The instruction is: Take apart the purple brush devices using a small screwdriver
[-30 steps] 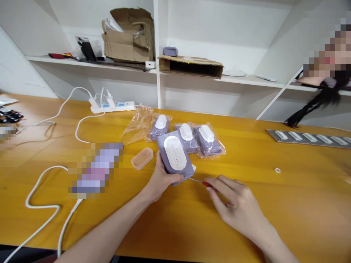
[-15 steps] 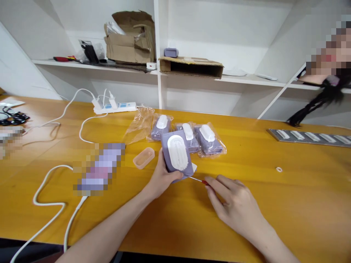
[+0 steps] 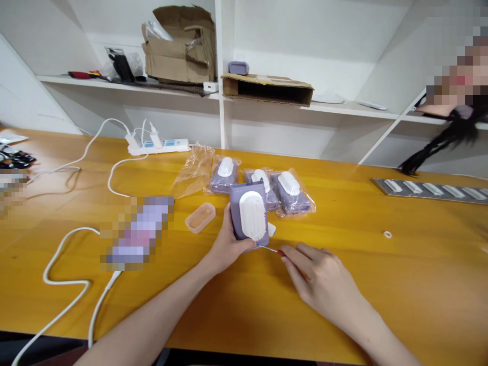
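My left hand (image 3: pixel 229 241) is closed around the lower left side of a purple box-shaped device (image 3: pixel 236 195), thumb across its bottom edge. A white ribbed oval piece (image 3: pixel 253 216) covers much of the face toward me. In my right hand (image 3: pixel 314 269) is a thin screwdriver (image 3: pixel 271 249) with a red handle, its metal shaft reaching the device's lower edge by my left thumb. The tip is too small to make out. Right behind the device lie similar purple devices (image 3: pixel 293 202) in clear plastic bags. A small translucent peach tray (image 3: pixel 200 217) sits left of my left hand.
A blurred-out phone (image 3: pixel 143 229) on a white cable (image 3: pixel 66 280) lies at left. Behind it stands a power strip (image 3: pixel 168 146). A small white ring (image 3: pixel 388 234) and a grey strip with white oval pieces (image 3: pixel 423 188) are at right. Shelves hold cardboard boxes (image 3: pixel 267 89). Part of another person shows at upper right.
The device has turned and tilted slightly in my left hand, its top moving a little right and its upper edge now showing. My right hand with the screwdriver has shifted slightly left.
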`<state>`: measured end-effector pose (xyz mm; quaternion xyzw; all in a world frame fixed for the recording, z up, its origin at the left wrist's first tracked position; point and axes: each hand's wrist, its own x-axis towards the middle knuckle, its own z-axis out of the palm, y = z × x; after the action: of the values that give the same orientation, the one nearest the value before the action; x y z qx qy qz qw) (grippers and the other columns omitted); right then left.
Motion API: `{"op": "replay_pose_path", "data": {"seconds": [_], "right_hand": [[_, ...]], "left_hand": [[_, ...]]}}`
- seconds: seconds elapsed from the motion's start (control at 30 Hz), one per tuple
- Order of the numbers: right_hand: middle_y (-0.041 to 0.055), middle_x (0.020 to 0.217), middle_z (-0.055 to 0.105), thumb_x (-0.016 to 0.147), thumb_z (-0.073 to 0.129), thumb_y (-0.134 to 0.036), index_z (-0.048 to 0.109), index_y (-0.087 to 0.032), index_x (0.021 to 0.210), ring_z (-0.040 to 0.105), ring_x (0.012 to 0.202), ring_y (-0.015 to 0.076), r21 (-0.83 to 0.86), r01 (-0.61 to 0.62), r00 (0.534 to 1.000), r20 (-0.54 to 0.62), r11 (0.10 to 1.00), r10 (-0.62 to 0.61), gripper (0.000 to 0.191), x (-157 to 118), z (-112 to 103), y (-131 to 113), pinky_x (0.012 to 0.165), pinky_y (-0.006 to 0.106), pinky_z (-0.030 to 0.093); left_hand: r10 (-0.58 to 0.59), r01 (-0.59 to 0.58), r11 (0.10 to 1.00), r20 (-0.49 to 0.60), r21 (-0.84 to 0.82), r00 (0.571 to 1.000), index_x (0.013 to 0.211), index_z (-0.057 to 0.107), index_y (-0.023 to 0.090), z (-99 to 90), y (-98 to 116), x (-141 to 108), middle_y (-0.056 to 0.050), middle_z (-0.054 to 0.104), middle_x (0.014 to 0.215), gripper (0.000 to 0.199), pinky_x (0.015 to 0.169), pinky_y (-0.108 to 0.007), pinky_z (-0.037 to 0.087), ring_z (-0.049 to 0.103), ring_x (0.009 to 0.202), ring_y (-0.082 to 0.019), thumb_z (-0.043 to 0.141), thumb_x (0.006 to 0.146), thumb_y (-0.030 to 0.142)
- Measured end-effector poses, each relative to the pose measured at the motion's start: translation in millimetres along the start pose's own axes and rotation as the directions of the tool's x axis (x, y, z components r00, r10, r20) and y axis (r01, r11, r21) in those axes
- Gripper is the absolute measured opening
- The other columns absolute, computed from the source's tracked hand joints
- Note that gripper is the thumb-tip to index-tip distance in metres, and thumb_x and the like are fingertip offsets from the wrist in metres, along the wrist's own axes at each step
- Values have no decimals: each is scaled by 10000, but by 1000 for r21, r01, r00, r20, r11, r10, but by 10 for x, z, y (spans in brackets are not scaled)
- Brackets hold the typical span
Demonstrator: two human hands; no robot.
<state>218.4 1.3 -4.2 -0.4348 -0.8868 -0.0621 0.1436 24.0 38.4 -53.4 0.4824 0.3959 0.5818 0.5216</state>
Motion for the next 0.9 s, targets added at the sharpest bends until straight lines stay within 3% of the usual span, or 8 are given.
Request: {"op": "replay_pose_path", "data": {"seconds": [0.2,0.3,0.4,0.5,0.73,0.9], "right_hand": [[28,657,585,885,376,-141,627,-159,829,559,502,126,-77,35,998,54,996,-31,257,65,-64,-56,504,250,367],[21,608,577,817,440,-90,604,-163,738,549,450,132,-195,50,987,157,979,-19,196,167,-154,-118,450,255,316],[45,607,612,723,498,-26,629,-156,766,600,472,180,-287,77,959,285,955,8,189,315,-272,-206,428,264,303],[81,620,644,709,505,-2,656,-144,770,634,513,217,-299,84,936,351,951,28,217,443,-359,-302,431,268,331],[81,528,617,737,542,-28,655,-144,635,615,497,174,-233,1,960,272,973,64,192,529,-365,-504,450,239,390],[97,563,647,712,587,-21,675,-138,635,643,543,194,-236,-9,936,339,972,91,165,647,-409,-556,452,235,414]], "left_hand": [[-18,18,1000,-12,-5,1000,1196,351,234,-19,-19,7,-38,527,1106,751,876,-358,432,510,1039,-238,670,541,52],[-10,11,1000,36,-2,999,1217,321,239,-26,-22,8,-37,529,1110,773,874,-345,432,515,1034,-227,681,556,68],[2,0,1000,75,-19,997,1209,316,237,-23,-27,7,-36,537,1088,740,850,-335,442,530,1003,-214,679,582,85],[2,-1,1000,41,-29,999,1179,359,223,-12,-38,5,-40,542,1085,703,877,-338,430,524,1026,-222,697,575,97],[3,0,998,50,-61,999,1204,359,231,3,-31,-13,-33,549,1073,695,861,-325,439,526,1007,-213,686,604,111],[9,-3,996,64,-93,998,1191,332,251,31,-3,-20,-8,555,1010,704,832,-289,447,534,956,-188,703,608,119]]}}
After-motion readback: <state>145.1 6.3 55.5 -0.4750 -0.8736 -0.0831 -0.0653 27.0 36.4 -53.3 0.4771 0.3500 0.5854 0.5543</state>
